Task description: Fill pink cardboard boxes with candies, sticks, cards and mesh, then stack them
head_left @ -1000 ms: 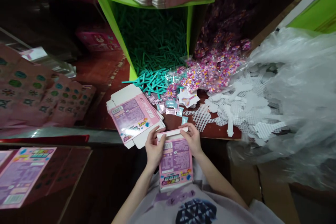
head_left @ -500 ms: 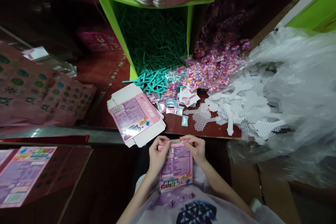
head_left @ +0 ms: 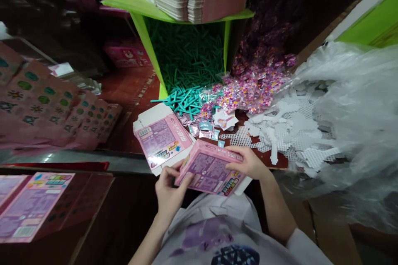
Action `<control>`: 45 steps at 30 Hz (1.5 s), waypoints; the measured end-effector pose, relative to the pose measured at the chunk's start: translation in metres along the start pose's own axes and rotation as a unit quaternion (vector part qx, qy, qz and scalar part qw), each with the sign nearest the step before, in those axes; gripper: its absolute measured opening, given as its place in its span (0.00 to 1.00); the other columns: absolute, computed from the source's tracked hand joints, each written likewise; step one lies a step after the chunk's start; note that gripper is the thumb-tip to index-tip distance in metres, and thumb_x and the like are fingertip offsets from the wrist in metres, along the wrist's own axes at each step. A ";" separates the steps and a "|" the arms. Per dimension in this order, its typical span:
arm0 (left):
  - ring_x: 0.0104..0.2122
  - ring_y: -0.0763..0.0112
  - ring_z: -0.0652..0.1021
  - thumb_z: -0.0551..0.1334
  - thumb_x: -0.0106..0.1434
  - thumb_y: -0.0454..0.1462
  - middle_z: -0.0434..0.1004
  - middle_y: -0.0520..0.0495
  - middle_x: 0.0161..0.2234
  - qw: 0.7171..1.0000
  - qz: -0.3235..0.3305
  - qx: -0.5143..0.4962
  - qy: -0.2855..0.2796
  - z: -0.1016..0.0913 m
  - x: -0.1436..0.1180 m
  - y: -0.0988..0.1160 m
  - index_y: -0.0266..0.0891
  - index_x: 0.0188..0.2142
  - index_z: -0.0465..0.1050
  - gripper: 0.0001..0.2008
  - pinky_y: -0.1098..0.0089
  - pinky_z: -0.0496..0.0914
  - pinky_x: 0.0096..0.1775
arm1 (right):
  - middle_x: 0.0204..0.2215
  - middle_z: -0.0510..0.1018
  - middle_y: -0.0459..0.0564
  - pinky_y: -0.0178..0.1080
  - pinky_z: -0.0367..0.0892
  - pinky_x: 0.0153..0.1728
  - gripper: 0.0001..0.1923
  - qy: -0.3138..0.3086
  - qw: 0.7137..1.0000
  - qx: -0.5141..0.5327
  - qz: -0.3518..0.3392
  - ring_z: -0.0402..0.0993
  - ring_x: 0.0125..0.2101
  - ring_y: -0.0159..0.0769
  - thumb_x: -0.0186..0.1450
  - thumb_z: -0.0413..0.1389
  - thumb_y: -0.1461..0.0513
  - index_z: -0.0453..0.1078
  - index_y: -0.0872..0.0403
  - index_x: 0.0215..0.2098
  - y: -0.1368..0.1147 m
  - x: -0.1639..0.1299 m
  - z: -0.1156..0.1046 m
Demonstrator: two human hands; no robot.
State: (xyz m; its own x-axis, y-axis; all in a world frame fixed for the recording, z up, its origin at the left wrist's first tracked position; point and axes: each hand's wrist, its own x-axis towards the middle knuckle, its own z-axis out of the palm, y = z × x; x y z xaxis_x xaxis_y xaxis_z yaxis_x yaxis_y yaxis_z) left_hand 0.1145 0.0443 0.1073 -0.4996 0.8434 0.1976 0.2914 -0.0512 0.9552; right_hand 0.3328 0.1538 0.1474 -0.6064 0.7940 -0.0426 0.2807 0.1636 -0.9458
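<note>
Both hands grip the pink box (head_left: pixel 211 169) at the table's near edge: left hand (head_left: pixel 169 190) under one end, right hand (head_left: pixel 248 163) pinching the other; keep the flaps squared

My one view sits on the head, looking steeply down and forward, close over the table edge (head_left: pixel 130 158) at lower centre
</note>
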 end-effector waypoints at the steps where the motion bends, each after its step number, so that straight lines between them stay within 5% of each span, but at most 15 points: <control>1: 0.44 0.57 0.76 0.67 0.51 0.39 0.75 0.40 0.44 0.999 0.004 0.047 -0.019 -0.001 0.000 0.001 0.39 0.34 0.65 0.14 0.60 0.70 0.45 | 0.36 0.78 0.47 0.37 0.67 0.36 0.18 -0.011 1.000 -0.012 -0.006 0.74 0.35 0.39 0.55 0.63 0.57 0.74 0.53 0.43 -0.004 0.002 -0.003; 5: 0.46 0.56 0.75 0.64 0.55 0.40 0.73 0.40 0.49 0.967 0.050 0.202 -0.148 -0.005 0.001 0.003 0.42 0.52 0.65 0.25 0.53 0.63 0.54 | 0.27 0.79 0.44 0.35 0.64 0.29 0.12 -0.037 0.993 -0.106 -0.025 0.73 0.27 0.36 0.55 0.62 0.59 0.76 0.50 0.38 -0.007 0.006 -0.001; 8: 0.43 0.61 0.77 0.62 0.57 0.39 0.73 0.40 0.49 0.958 0.043 0.159 -0.234 -0.007 0.003 -0.001 0.43 0.55 0.64 0.25 0.60 0.71 0.46 | 0.23 0.77 0.44 0.36 0.63 0.30 0.09 -0.070 0.967 -0.229 -0.084 0.71 0.24 0.36 0.49 0.64 0.63 0.76 0.49 0.30 -0.011 0.004 0.011; 11: 0.35 0.67 0.79 0.61 0.59 0.38 0.78 0.45 0.40 0.958 0.058 0.109 -0.258 -0.007 0.001 -0.010 0.44 0.49 0.70 0.17 0.69 0.73 0.39 | 0.27 0.78 0.48 0.44 0.62 0.43 0.13 -0.095 0.935 -0.305 -0.154 0.72 0.31 0.41 0.47 0.62 0.67 0.75 0.51 0.32 -0.022 0.001 0.027; 13: 0.36 0.66 0.79 0.64 0.56 0.39 0.78 0.45 0.38 0.957 0.088 0.098 -0.259 -0.006 -0.002 -0.018 0.44 0.44 0.74 0.15 0.69 0.73 0.39 | 0.30 0.77 0.50 0.51 0.56 0.52 0.16 -0.074 0.929 -0.316 -0.176 0.71 0.35 0.42 0.49 0.58 0.70 0.74 0.53 0.36 -0.029 -0.001 0.037; 15: 0.39 0.62 0.77 0.69 0.49 0.41 0.76 0.44 0.41 0.954 0.092 0.085 -0.273 -0.003 -0.008 -0.028 0.44 0.47 0.72 0.24 0.66 0.73 0.41 | 0.36 0.77 0.52 0.55 0.50 0.56 0.18 -0.034 0.935 -0.301 -0.186 0.70 0.41 0.44 0.52 0.56 0.71 0.72 0.52 0.41 -0.029 -0.003 0.042; 18: 0.41 0.62 0.76 0.67 0.52 0.41 0.72 0.42 0.44 0.966 0.037 0.047 -0.252 0.009 -0.026 -0.048 0.43 0.50 0.67 0.25 0.63 0.73 0.42 | 0.43 0.76 0.50 0.58 0.49 0.57 0.14 0.086 0.939 -0.261 -0.209 0.67 0.47 0.44 0.59 0.55 0.67 0.71 0.48 0.43 -0.014 0.004 0.033; 20: 0.40 0.63 0.76 0.63 0.57 0.40 0.71 0.41 0.45 0.975 -0.028 -0.003 -0.221 0.020 -0.044 -0.063 0.41 0.50 0.65 0.21 0.64 0.74 0.40 | 0.39 0.77 0.50 0.54 0.56 0.54 0.08 0.224 0.930 -0.219 -0.192 0.70 0.44 0.42 0.62 0.53 0.63 0.72 0.49 0.40 0.006 0.018 0.014; 23: 0.42 0.62 0.76 0.60 0.59 0.41 0.70 0.40 0.46 0.967 -0.094 -0.029 -0.233 0.034 -0.072 -0.084 0.39 0.50 0.61 0.20 0.61 0.73 0.43 | 0.35 0.77 0.53 0.44 0.66 0.41 0.11 0.391 0.903 -0.164 -0.068 0.73 0.36 0.40 0.63 0.53 0.58 0.71 0.54 0.40 0.044 0.052 -0.023; 26: 0.46 0.61 0.75 0.58 0.60 0.42 0.70 0.41 0.47 0.966 -0.118 0.023 -0.230 0.038 -0.084 -0.096 0.40 0.51 0.59 0.20 0.58 0.69 0.49 | 0.31 0.78 0.54 0.41 0.67 0.35 0.23 0.365 0.910 -0.188 0.062 0.73 0.30 0.40 0.55 0.60 0.53 0.70 0.60 0.45 0.081 0.089 -0.050; 28: 0.46 0.61 0.75 0.58 0.61 0.43 0.71 0.41 0.47 0.964 -0.127 0.047 -0.227 0.035 -0.083 -0.100 0.40 0.52 0.58 0.21 0.57 0.69 0.49 | 0.29 0.78 0.55 0.40 0.66 0.35 0.22 0.353 0.909 -0.204 0.087 0.73 0.30 0.40 0.53 0.62 0.54 0.72 0.60 0.41 0.097 0.106 -0.056; 34: 0.43 0.62 0.76 0.57 0.61 0.43 0.73 0.43 0.45 0.953 -0.097 0.112 -0.264 0.022 -0.071 -0.096 0.42 0.52 0.58 0.21 0.59 0.70 0.46 | 0.26 0.78 0.54 0.37 0.66 0.30 0.07 0.442 0.886 -0.122 0.067 0.73 0.26 0.38 0.54 0.56 0.62 0.72 0.58 0.30 0.097 0.094 -0.050; 38: 0.47 0.57 0.73 0.59 0.59 0.42 0.71 0.41 0.47 0.957 0.025 0.180 -0.226 0.011 -0.055 -0.080 0.42 0.49 0.64 0.18 0.57 0.69 0.47 | 0.27 0.77 0.52 0.37 0.68 0.29 0.09 0.493 0.870 -0.009 -0.015 0.74 0.27 0.37 0.57 0.57 0.59 0.70 0.57 0.32 0.078 0.054 -0.034; 42: 0.38 0.63 0.74 0.59 0.59 0.39 0.71 0.40 0.43 0.976 0.130 0.147 -0.098 0.013 0.007 -0.051 0.39 0.47 0.65 0.16 0.65 0.69 0.36 | 0.25 0.77 0.48 0.38 0.68 0.30 0.06 0.348 0.935 -0.042 -0.062 0.73 0.26 0.36 0.58 0.58 0.59 0.72 0.53 0.27 0.079 0.027 -0.004; 45: 0.39 0.64 0.73 0.59 0.60 0.40 0.70 0.41 0.42 0.980 0.138 0.136 -0.042 0.040 0.079 -0.035 0.38 0.47 0.66 0.15 0.66 0.68 0.39 | 0.25 0.77 0.48 0.40 0.67 0.32 0.05 0.265 0.952 -0.127 -0.084 0.72 0.29 0.37 0.59 0.57 0.61 0.74 0.51 0.26 0.088 0.022 0.010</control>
State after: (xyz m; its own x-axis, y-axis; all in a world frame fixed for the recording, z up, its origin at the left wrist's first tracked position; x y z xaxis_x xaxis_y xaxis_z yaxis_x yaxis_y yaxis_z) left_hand 0.0978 0.1340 0.0811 -0.3063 0.8591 0.4100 0.6184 -0.1478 0.7718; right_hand 0.3366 0.1796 0.0596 -0.2161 0.9171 0.3351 0.4243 0.3973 -0.8137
